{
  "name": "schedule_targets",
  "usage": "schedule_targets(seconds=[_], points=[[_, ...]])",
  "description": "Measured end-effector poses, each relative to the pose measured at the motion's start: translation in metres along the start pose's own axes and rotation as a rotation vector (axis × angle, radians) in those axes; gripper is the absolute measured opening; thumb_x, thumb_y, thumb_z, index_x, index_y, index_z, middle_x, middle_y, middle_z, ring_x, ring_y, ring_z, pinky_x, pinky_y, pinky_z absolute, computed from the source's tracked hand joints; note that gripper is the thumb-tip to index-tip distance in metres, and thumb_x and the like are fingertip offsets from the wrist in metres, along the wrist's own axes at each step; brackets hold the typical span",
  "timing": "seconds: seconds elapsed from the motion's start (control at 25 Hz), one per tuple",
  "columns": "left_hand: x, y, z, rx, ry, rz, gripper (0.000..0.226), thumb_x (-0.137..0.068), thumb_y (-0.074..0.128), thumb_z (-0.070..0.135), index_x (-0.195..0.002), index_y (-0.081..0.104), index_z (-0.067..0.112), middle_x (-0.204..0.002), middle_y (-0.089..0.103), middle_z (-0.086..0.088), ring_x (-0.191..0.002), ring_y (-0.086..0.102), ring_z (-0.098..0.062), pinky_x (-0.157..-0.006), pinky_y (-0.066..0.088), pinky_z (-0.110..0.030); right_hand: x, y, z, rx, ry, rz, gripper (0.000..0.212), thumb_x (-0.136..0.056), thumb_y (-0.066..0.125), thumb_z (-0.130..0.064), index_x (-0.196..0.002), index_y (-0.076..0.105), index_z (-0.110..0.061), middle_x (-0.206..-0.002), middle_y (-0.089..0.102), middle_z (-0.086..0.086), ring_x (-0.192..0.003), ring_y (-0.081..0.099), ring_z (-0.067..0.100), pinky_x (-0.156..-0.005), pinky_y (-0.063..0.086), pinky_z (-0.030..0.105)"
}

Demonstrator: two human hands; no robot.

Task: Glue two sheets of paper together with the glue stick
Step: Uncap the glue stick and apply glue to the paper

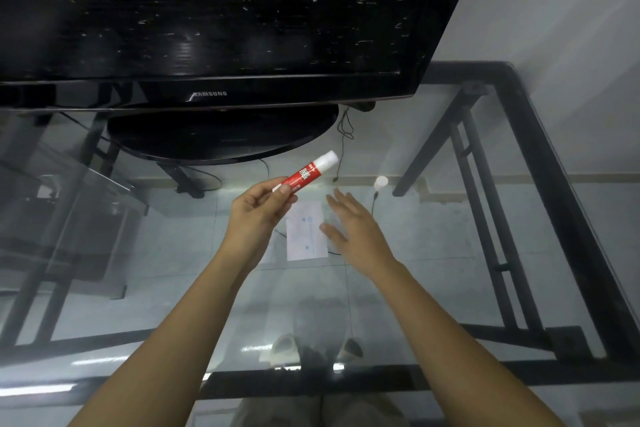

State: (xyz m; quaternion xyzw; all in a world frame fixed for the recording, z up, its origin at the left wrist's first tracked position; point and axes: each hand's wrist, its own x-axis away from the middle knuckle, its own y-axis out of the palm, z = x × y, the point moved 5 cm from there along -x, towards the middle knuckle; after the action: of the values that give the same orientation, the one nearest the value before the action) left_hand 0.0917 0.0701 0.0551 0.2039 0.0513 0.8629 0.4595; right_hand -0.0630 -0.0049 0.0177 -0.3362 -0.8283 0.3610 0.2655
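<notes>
Head view: a black television stands at the back of a glass table. In front of it the left hand pinches the lower end of a red glue stick between thumb and curled fingers, tilted up to the right above the glass, while the right hand hovers with fingers straight, holding nothing, over white paper lying flat. A small white cap sits on the glass beyond the right hand.

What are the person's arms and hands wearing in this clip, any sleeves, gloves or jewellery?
Nothing worn shows. The left hand and right hand are ungloved, with no rings visible. The left forearm and right forearm are bare to the frame's edge: no sleeve, watch or bracelet.
</notes>
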Motion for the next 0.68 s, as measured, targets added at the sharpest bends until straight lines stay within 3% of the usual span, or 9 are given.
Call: schedule_targets(seconds=[0.08, 0.24, 0.4, 0.56, 0.68], points=[[0.002, -0.01, -0.003, 0.009, -0.019, 0.036, 0.03, -0.071, 0.069, 0.03, -0.099, 0.069, 0.018, -0.09, 0.074, 0.006, -0.088, 0.069, -0.014, -0.076, 0.054, -0.019, 0.001, 0.025, 0.006, 0.217, -0.081, -0.107, 0.059, -0.094, 0.043, -0.043, -0.145, 0.021, -0.022, -0.156, 0.014, -0.004, -0.144, 0.006, 0.019, -0.114, 0.01, 0.039], [0.006, -0.023, -0.007, 0.016, -0.029, 0.058, 0.031, -0.07, 0.07, 0.029, -0.099, 0.069, 0.016, -0.092, 0.072, 0.002, -0.085, 0.068, -0.014, -0.075, 0.053, -0.019, 0.006, 0.044, 0.014, 0.374, -0.152, -0.155, 0.059, -0.093, 0.042, -0.044, -0.144, 0.022, -0.022, -0.156, 0.018, -0.003, -0.144, 0.004, 0.021, -0.115, 0.005, 0.04], [0.011, -0.031, -0.017, 0.048, -0.063, 0.039, 0.026, -0.071, 0.071, 0.027, -0.096, 0.07, 0.019, -0.094, 0.071, -0.001, -0.08, 0.069, -0.012, -0.069, 0.053, -0.018, 0.032, 0.044, 0.033, 0.354, -0.101, -0.117, 0.059, -0.093, 0.043, -0.045, -0.144, 0.023, -0.022, -0.155, 0.021, -0.004, -0.144, 0.008, 0.023, -0.115, 0.006, 0.04], [0.016, -0.037, -0.035, 0.129, -0.141, 0.039, 0.015, -0.085, 0.062, 0.014, -0.098, 0.07, 0.018, -0.08, 0.071, 0.001, -0.069, 0.065, -0.008, -0.066, 0.052, -0.017, 0.054, 0.047, 0.043, 0.212, -0.065, -0.107, 0.057, -0.092, 0.046, -0.044, -0.142, 0.027, -0.025, -0.154, 0.023, -0.006, -0.143, 0.01, 0.018, -0.114, 0.004, 0.037], [0.017, -0.032, -0.053, 0.335, -0.305, 0.154, 0.017, -0.09, 0.054, 0.022, -0.094, 0.064, 0.009, -0.078, 0.063, -0.005, -0.056, 0.059, -0.009, -0.053, 0.051, -0.019, 0.055, 0.043, 0.044, 0.121, -0.081, -0.078, 0.052, -0.093, 0.045, -0.042, -0.14, 0.032, -0.026, -0.153, 0.025, -0.009, -0.142, 0.012, 0.014, -0.113, 0.006, 0.036]])
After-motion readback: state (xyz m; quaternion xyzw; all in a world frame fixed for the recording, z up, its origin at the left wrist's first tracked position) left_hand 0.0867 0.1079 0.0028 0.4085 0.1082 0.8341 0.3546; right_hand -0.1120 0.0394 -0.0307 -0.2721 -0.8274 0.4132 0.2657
